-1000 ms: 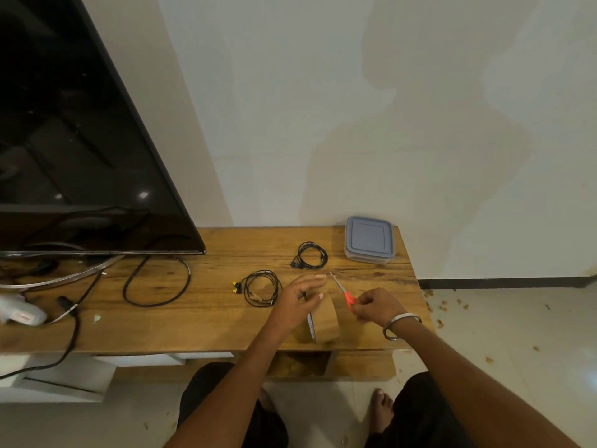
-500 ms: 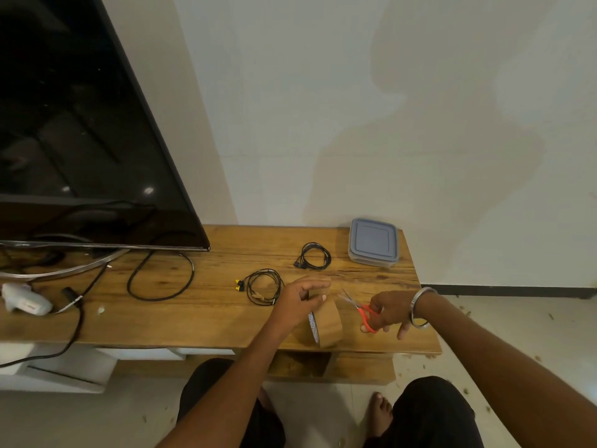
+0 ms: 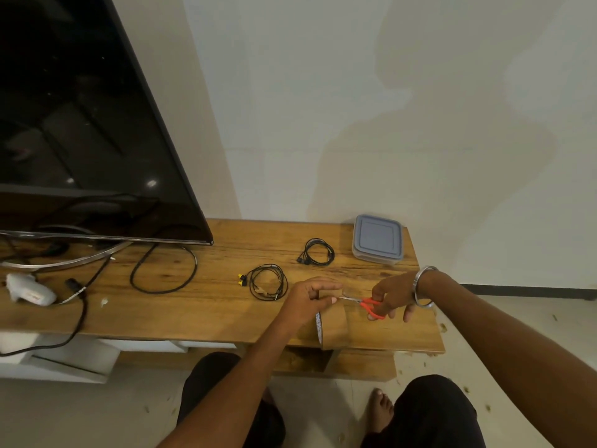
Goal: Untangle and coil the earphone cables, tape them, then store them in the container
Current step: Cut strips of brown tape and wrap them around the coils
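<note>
Lidded container (image 3: 377, 239) contents hidden, left hand (image 3: 307, 299) pinching tape (image 3: 334, 328), right hand (image 3: 392, 295) fingers gripping scissors (image 3: 366, 303)

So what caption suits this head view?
Left hand holds brown tape roll while right hand cuts with red-handled scissors.

Two coiled black earphone cables (image 3: 267, 282) (image 3: 316, 252) are lying apart on the wooden table (image 3: 200, 305), a lidded grey container (image 3: 377, 239) sitting behind, a brown tape roll (image 3: 334, 328) standing on edge near the front.
</note>
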The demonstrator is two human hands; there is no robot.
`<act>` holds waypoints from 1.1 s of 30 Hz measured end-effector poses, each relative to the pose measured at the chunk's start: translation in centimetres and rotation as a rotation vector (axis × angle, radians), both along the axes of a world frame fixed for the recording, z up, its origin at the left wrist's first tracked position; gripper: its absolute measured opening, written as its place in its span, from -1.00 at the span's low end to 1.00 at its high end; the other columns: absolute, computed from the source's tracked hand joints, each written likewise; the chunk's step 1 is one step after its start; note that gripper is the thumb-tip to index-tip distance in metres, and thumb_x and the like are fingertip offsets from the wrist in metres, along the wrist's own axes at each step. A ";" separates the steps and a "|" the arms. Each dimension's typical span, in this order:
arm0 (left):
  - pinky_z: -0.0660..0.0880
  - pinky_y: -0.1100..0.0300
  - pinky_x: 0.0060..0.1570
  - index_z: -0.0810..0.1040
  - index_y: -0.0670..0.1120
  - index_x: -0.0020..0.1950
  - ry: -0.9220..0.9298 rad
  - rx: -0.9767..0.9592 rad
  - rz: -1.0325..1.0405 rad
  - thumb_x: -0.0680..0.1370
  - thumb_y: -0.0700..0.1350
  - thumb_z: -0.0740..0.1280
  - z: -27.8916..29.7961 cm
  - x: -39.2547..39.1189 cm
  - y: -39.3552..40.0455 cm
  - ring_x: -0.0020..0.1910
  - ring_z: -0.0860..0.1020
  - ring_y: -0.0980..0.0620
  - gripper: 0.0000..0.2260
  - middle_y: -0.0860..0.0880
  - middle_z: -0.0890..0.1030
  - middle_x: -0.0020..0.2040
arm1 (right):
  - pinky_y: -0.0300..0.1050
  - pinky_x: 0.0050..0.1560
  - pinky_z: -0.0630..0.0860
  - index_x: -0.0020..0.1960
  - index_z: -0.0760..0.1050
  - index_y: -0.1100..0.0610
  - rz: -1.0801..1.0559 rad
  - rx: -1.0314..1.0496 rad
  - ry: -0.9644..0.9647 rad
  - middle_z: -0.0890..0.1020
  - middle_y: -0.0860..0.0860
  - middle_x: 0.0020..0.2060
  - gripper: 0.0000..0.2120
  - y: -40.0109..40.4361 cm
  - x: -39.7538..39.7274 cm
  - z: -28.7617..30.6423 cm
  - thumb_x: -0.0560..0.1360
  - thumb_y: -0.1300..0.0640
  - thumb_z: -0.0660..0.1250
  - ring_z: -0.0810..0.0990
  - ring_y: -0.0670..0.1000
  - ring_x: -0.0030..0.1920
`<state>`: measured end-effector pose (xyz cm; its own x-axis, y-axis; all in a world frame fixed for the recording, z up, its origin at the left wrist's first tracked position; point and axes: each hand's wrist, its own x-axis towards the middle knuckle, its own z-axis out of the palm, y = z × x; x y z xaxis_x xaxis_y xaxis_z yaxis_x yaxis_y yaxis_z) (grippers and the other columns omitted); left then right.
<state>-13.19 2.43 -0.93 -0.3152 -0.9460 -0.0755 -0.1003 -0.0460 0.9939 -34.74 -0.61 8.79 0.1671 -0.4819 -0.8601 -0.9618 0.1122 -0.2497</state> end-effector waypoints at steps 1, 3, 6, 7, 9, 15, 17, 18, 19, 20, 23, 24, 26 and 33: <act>0.47 0.30 0.19 0.65 -0.10 0.15 -0.004 -0.007 -0.015 0.48 -0.35 0.42 0.0 0.1 0.0 0.16 0.57 0.19 -0.71 0.01 0.63 0.15 | -0.12 -0.03 0.62 0.06 0.47 0.06 0.008 -0.002 -0.001 0.56 0.02 -0.10 -0.63 -0.1 0.1 0.1 0.41 -0.16 0.41 0.56 -0.06 -0.09; 0.47 0.29 0.20 0.64 -0.11 0.16 -0.016 -0.021 -0.038 0.48 -0.34 0.42 0.1 0.1 0.1 0.17 0.57 0.17 -0.71 -0.01 0.63 0.16 | -0.12 -0.03 0.62 0.05 0.47 0.06 0.024 -0.007 -0.001 0.56 0.01 -0.10 -0.65 -0.3 0.2 0.2 0.42 -0.14 0.41 0.55 -0.07 -0.09; 0.47 0.30 0.19 0.64 -0.13 0.18 -0.021 -0.020 -0.056 0.48 -0.33 0.42 0.2 0.1 0.1 0.18 0.56 0.16 -0.71 -0.02 0.63 0.17 | -0.09 0.01 0.62 0.07 0.47 0.07 0.048 -0.010 0.017 0.56 0.01 -0.10 -0.68 -0.4 0.2 0.4 0.44 -0.10 0.39 0.55 -0.08 -0.10; 0.46 0.31 0.19 0.64 -0.13 0.18 -0.020 -0.017 -0.061 0.48 -0.32 0.42 0.2 0.1 0.1 0.18 0.56 0.16 -0.71 -0.01 0.63 0.17 | -0.08 0.02 0.62 0.07 0.48 0.07 0.052 -0.009 0.020 0.56 0.01 -0.10 -0.68 -0.5 0.1 0.4 0.45 -0.10 0.39 0.56 -0.07 -0.09; 0.46 0.30 0.20 0.64 -0.10 0.18 -0.012 -0.010 -0.067 0.48 -0.32 0.42 0.3 0.1 0.2 0.19 0.56 0.16 -0.70 0.00 0.63 0.17 | -0.07 0.02 0.62 0.08 0.49 0.08 0.053 -0.005 0.020 0.57 0.03 -0.06 -0.66 -0.5 0.1 0.5 0.43 -0.11 0.39 0.57 -0.03 -0.01; 0.46 0.32 0.19 0.64 -0.13 0.19 0.006 0.016 -0.077 0.48 -0.33 0.42 0.4 0.2 0.3 0.19 0.56 0.17 -0.70 0.05 0.63 0.15 | -0.10 -0.01 0.61 -0.03 0.48 0.03 0.066 0.001 0.027 0.56 0.04 -0.03 -0.74 -0.5 0.1 0.8 0.43 -0.11 0.41 0.57 0.02 0.05; 0.46 0.30 0.20 0.64 -0.10 0.18 -0.002 0.012 -0.085 0.48 -0.32 0.42 0.5 0.2 0.4 0.19 0.56 0.16 -0.70 0.06 0.63 0.14 | -0.10 0.01 0.61 -0.04 0.47 0.03 0.084 0.005 0.030 0.56 0.04 -0.03 -0.75 -0.6 0.2 0.9 0.43 -0.11 0.40 0.57 0.01 0.03; 0.46 0.28 0.22 0.65 -0.09 0.17 -0.005 0.010 -0.088 0.48 -0.32 0.42 0.5 0.2 0.4 0.20 0.56 0.15 -0.70 0.07 0.64 0.14 | -0.09 0.03 0.61 -0.02 0.48 0.05 0.090 0.003 0.030 0.56 0.03 -0.05 -0.72 -0.6 0.3 0.9 0.43 -0.12 0.40 0.56 0.00 0.01; 0.46 0.26 0.23 0.65 -0.08 0.17 -0.008 0.010 -0.089 0.48 -0.32 0.43 0.5 0.2 0.4 0.20 0.56 0.15 -0.70 0.06 0.64 0.15 | -0.08 0.04 0.61 0.03 0.48 0.07 0.095 -0.001 0.030 0.55 0.02 -0.07 -0.68 -0.7 0.3 1.0 0.43 -0.12 0.40 0.56 -0.01 -0.01; 0.46 0.24 0.25 0.65 -0.07 0.17 -0.009 0.009 -0.089 0.48 -0.31 0.43 0.5 0.2 0.5 0.20 0.56 0.14 -0.70 0.06 0.64 0.15 | -0.07 0.05 0.60 0.09 0.48 0.10 0.100 -0.005 0.032 0.55 0.01 -0.09 -0.63 -0.7 0.4 1.1 0.43 -0.12 0.40 0.56 -0.02 -0.04; 0.46 0.22 0.26 0.65 -0.03 0.15 -0.008 0.005 -0.095 0.47 -0.31 0.43 0.5 0.2 0.6 0.21 0.57 0.13 -0.69 0.05 0.64 0.16 | -0.07 0.06 0.60 0.12 0.47 0.13 0.121 -0.003 0.038 0.53 -0.02 -0.15 -0.62 -0.8 0.6 1.3 0.45 -0.11 0.39 0.54 -0.08 -0.12; 0.46 0.23 0.26 0.65 -0.01 0.15 -0.009 0.005 -0.098 0.47 -0.31 0.43 0.6 0.2 0.6 0.21 0.56 0.14 -0.69 0.06 0.64 0.15 | -0.07 0.05 0.60 0.11 0.47 0.13 0.128 -0.005 0.038 0.53 -0.02 -0.14 -0.63 -0.8 0.6 1.4 0.45 -0.10 0.39 0.54 -0.08 -0.12; 0.45 0.22 0.27 0.65 0.00 0.14 -0.012 0.006 -0.101 0.47 -0.31 0.43 0.6 0.1 0.6 0.21 0.56 0.15 -0.69 0.07 0.65 0.15 | -0.08 0.04 0.60 0.13 0.46 0.15 0.148 -0.018 0.036 0.53 -0.01 -0.14 -0.63 -1.0 0.6 1.4 0.47 -0.08 0.37 0.54 -0.07 -0.12; 0.45 0.20 0.29 0.66 -0.03 0.15 -0.032 0.011 -0.096 0.48 -0.29 0.43 0.7 0.2 0.6 0.22 0.55 0.16 -0.71 0.06 0.64 0.17 | -0.18 -0.11 0.59 -0.08 0.47 0.08 0.199 -0.066 0.010 0.56 -0.01 -0.16 -0.74 -1.4 0.2 0.9 0.45 -0.10 0.39 0.56 -0.05 -0.14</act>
